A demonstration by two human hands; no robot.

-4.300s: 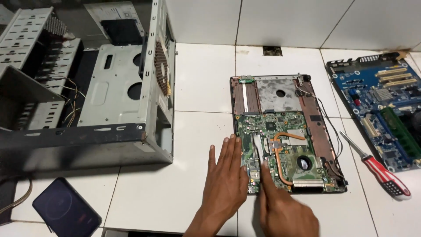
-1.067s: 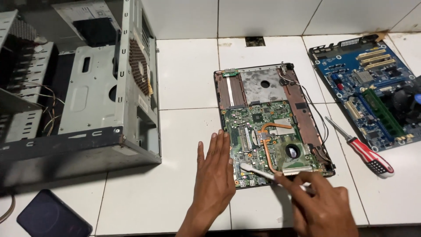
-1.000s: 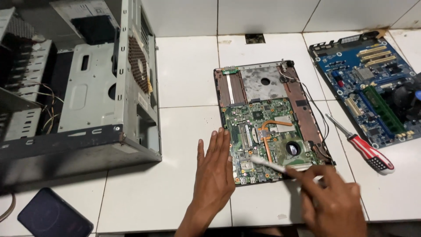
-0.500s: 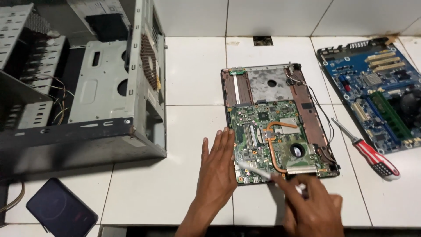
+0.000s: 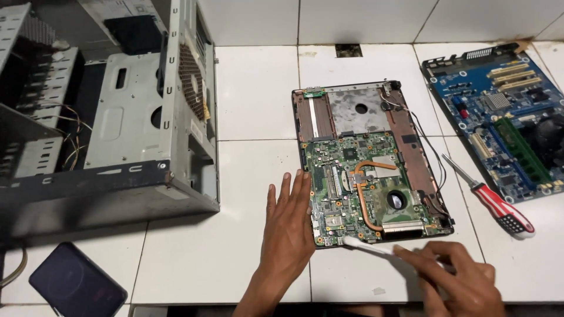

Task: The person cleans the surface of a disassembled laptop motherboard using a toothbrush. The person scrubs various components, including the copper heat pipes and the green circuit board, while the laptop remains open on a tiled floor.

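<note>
On white tiles, left hand (image 5: 288, 226) spread flat, steadying laptop board (image 5: 367, 188); right hand (image 5: 458, 282) pinching white tool (image 5: 367, 246), tip at board's near edge.

The whole surface is a floor of large white glossy tiles (image 5: 252, 100) with thin grey grout lines (image 5: 298, 70) crossing at right angles. A small dark rectangular opening (image 5: 349, 50) sits in the floor near the far edge, on a grout line. The tiles are slightly smudged, with a few scuffs near the bottom edge. Light is even and soft, casting a dull shadow (image 5: 176, 220) on the tiles at the left. Along the near edge the tiling ends in a dark strip (image 5: 194, 310).
</note>
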